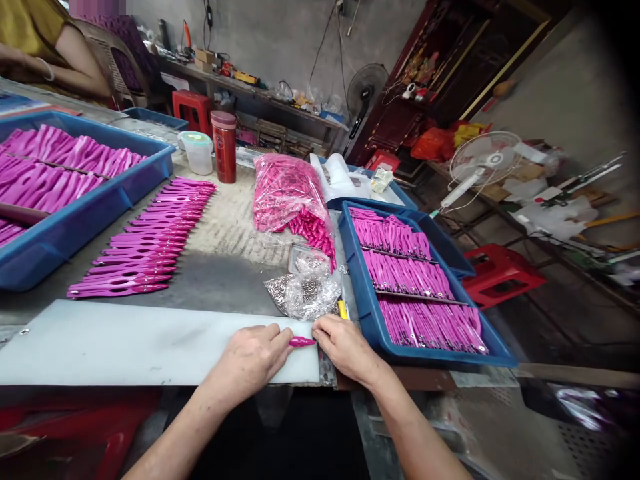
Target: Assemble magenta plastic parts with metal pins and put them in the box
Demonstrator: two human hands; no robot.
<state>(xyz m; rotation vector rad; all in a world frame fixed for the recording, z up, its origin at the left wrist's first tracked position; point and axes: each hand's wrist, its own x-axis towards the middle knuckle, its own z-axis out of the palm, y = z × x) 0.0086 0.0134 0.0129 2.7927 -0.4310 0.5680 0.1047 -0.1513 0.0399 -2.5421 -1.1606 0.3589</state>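
Observation:
My left hand (257, 357) is closed around a slim magenta plastic piece (301, 341), whose pointed end sticks out to the right over the white board (150, 343). My right hand (345, 347) is pinched just at that tip; what its fingers hold, if anything, is too small to make out. Just beyond the hands lies a clear plastic bag of small metal parts (285, 293), with a yellow object (343, 309) beside it. A row of long magenta handle-like pieces (145, 243), each with a slot in it, lies overlapping at the left.
Blue trays of magenta pieces flank the work area, one at left (145, 180) and one at right (367, 313). Farther back stand a bag of pink parts (287, 190), a red tumbler (225, 147) and a lidded tub (197, 153). A person (55, 53) sits at the far left.

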